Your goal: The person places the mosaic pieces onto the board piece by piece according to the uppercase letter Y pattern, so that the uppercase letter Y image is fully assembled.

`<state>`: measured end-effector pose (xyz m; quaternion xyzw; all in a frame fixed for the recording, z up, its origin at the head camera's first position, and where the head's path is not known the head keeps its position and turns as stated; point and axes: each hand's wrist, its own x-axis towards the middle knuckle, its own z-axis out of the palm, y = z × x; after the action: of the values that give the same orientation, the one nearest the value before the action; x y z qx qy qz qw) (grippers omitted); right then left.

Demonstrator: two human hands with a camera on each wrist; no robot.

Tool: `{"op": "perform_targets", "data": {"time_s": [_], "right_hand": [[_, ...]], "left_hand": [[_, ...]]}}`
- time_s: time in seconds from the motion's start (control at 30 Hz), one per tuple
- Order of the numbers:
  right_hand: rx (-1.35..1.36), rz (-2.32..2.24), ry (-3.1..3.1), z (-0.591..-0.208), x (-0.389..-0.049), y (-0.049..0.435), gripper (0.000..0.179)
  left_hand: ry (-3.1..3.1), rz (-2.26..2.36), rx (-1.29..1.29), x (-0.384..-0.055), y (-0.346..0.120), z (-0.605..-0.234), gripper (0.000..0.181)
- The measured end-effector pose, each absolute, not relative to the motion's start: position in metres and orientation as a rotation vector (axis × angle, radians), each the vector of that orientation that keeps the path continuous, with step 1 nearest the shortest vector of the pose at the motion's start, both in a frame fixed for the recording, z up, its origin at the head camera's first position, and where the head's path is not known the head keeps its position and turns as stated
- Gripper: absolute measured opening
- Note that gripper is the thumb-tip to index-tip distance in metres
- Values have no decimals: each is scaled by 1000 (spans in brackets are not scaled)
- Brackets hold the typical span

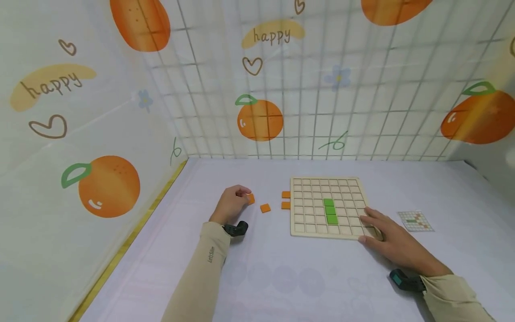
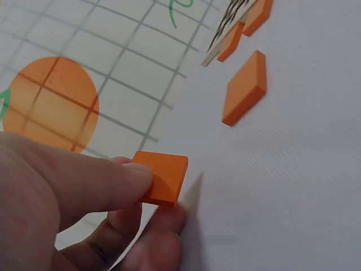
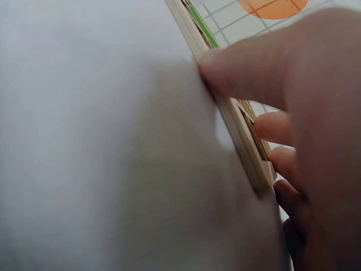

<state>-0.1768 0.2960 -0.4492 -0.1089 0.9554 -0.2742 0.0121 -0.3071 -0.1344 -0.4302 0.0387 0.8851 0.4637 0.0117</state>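
Head view. The left hand (image 1: 231, 204) pinches an orange tile (image 1: 251, 198) left of a gridded board (image 1: 306, 214) on the white tabletop (image 1: 257, 273). A loose orange tile (image 1: 265, 208) lies between them; two further orange tiles (image 1: 286, 194) lie at the board's left edge. The right hand (image 1: 396, 243), fingers spread, rests on the board's near right corner. The board should prove stiff and fairly light, best held by its rim; it is pale and squared, with three green tiles (image 1: 330, 210) in one column. A small pattern card (image 1: 415, 221) lies to its right.

Left wrist view. The pinched tile is judged light, rigid and not readily broken, though its smooth face may slip in a loose grip; opposite edges offer the surest hold. It is thin, flat, evenly orange and straight-edged, the thumb covering one end.

Right wrist view. The thumb presses the board's pale side, with fingertips along the rim, a sound place for steadying it.
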Motion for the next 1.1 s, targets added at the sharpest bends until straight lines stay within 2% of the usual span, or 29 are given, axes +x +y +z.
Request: {"op": "perform_targets", "data": {"time_s": [0.2, 0.4, 0.87, 1.1], "right_hand": [[-345, -862, 2983, -451, -175, 296, 78], [-389, -905, 2987, -452, -174, 295, 76], [-399, -892, 3009, -448, -174, 300, 74], [-431, -900, 3004, -449, -174, 300, 74]], "left_hand": [[2570, 1664, 85, -314, -126, -430, 16], [2276, 1909, 41, -317, -112, -429, 22], [2065, 2052, 40, -329, -62, -427, 26], [2042, 2015, 83, -328, -46, -426, 33]]}}
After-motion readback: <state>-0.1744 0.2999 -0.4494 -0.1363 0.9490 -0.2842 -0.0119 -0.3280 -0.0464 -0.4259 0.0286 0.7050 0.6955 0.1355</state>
